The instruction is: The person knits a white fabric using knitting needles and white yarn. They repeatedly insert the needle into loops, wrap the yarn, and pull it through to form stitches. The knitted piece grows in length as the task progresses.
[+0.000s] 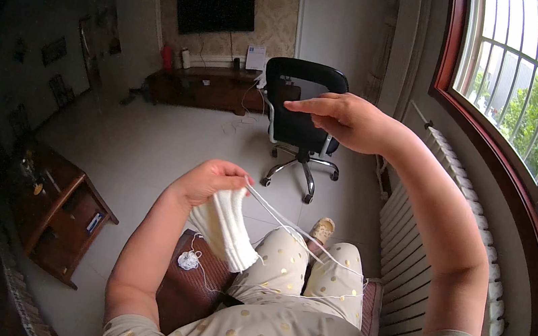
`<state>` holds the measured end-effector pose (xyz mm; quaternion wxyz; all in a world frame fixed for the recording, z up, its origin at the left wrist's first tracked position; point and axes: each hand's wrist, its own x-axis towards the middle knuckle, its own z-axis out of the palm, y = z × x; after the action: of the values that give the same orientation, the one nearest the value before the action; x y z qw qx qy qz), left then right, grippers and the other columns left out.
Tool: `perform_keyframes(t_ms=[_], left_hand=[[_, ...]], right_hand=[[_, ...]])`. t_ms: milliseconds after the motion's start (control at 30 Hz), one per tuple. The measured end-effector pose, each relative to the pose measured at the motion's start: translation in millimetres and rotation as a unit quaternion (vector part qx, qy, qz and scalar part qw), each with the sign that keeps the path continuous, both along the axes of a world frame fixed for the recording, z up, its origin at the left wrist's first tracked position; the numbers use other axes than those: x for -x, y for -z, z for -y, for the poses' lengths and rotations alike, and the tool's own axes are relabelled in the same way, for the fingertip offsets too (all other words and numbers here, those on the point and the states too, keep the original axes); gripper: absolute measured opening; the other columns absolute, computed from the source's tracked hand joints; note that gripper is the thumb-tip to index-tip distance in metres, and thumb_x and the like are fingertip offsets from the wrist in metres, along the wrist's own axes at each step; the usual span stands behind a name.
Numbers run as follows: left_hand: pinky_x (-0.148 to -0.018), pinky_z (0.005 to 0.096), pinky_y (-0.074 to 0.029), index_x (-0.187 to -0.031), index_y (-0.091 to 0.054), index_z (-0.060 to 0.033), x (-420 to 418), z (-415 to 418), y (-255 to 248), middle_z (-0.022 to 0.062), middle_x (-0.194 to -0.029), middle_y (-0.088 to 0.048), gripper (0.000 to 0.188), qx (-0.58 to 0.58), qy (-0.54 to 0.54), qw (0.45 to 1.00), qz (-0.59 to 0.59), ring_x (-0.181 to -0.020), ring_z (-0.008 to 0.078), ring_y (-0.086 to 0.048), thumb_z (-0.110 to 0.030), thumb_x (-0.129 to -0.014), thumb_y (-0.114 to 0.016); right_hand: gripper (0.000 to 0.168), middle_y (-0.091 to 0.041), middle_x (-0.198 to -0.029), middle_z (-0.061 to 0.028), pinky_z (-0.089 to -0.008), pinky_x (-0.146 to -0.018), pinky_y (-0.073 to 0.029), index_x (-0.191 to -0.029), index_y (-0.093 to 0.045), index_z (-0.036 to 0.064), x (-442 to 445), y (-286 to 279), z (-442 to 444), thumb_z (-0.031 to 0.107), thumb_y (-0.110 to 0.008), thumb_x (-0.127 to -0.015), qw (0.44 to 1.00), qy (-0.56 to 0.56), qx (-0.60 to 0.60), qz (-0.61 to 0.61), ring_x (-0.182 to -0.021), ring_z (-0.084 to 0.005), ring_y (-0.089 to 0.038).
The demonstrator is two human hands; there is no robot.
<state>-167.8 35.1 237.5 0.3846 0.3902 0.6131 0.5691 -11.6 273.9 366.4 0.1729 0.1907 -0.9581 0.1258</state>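
A ribbed white knitted piece [230, 231] hangs from my left hand [213, 181], whose thumb and fingers pinch its top edge. From that pinch, pale strands [287, 220] slant down to the right across my knees; whether one is a thin needle I cannot tell. My right hand [349, 120] is raised high to the right, away from the knitting. Its index finger points left, apart from the fingers below, and I see nothing in its grasp. A small ball of white yarn [189, 259] lies on the brown woven seat [197, 288] beside my left thigh, its strand running across my lap.
A black swivel chair [302, 106] stands ahead, behind my right hand. Close on the right runs a white radiator [406, 247] beneath a barred window [519, 84]. A wooden table [67, 208] with a lower shelf is at the left.
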Motion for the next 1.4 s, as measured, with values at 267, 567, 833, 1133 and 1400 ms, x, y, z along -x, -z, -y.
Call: perform_keyframes(t_ms=[267,567,833,1133,1400], left_hand=[[-0.072,0.0215,-0.046,-0.095,-0.065,-0.0005,-12.8,-35.8,6.2,0.0024,-0.085,-0.066,0.022,0.072,0.086,0.99,-0.083,-0.076,0.0063,-0.058,-0.02,-0.085,-0.064],[-0.07,0.0217,-0.047,-0.095,-0.065,-0.0009,-20.3,-37.1,5.1,0.0025,-0.084,-0.066,0.02,0.068,0.101,0.989,-0.083,-0.075,0.0067,-0.058,-0.019,-0.086,-0.063],[-0.072,0.023,-0.048,-0.097,-0.064,-0.0006,-24.4,-35.1,1.5,0.0043,-0.086,-0.066,0.02,0.075,0.101,0.988,-0.085,-0.077,0.0084,-0.06,-0.017,-0.085,-0.063],[-0.071,0.0236,-0.048,-0.097,-0.064,-0.0008,-21.9,-34.0,1.9,0.0043,-0.085,-0.066,0.017,0.044,0.11,0.989,-0.094,-0.077,0.0087,-0.06,-0.013,-0.085,-0.062],[-0.071,0.0225,-0.047,-0.099,-0.064,0.0007,-25.7,-28.8,-2.2,0.0045,-0.086,-0.066,0.022,0.062,0.073,0.986,-0.134,-0.077,0.0081,-0.059,-0.016,-0.085,-0.063]], right_hand=[[0.043,-0.062,-0.106,-0.0106,-0.0346,-0.08,-0.048,-0.128,-0.051,0.024,36.9,-21.1,-8.3,0.004,-0.045,-0.091,0.999,0.006,-0.033,-0.029,-0.09,-0.0223,-0.061],[0.041,-0.062,-0.112,-0.0104,-0.0346,-0.087,-0.048,-0.128,-0.051,0.024,36.2,-26.3,-6.0,0.005,-0.045,-0.092,0.999,0.02,-0.024,-0.032,-0.097,-0.0224,-0.062],[0.042,-0.059,-0.115,-0.0142,-0.0376,-0.089,-0.044,-0.128,-0.05,0.026,36.2,-27.8,-13.1,0.011,-0.046,-0.09,0.999,0.023,-0.015,-0.03,-0.097,-0.0324,-0.06],[0.044,-0.053,-0.071,-0.0042,-0.0293,-0.071,-0.046,-0.131,-0.049,0.026,28.3,-15.3,-11.2,0.006,-0.046,-0.091,0.999,0.035,-0.008,-0.03,-0.066,-0.0113,-0.05],[0.04,-0.062,-0.098,-0.0067,-0.028,-0.077,-0.047,-0.129,-0.051,0.023,32.9,-3.1,-11.3,0.008,-0.047,-0.093,0.999,0.016,0.017,-0.037,-0.073,-0.0153,-0.053]])
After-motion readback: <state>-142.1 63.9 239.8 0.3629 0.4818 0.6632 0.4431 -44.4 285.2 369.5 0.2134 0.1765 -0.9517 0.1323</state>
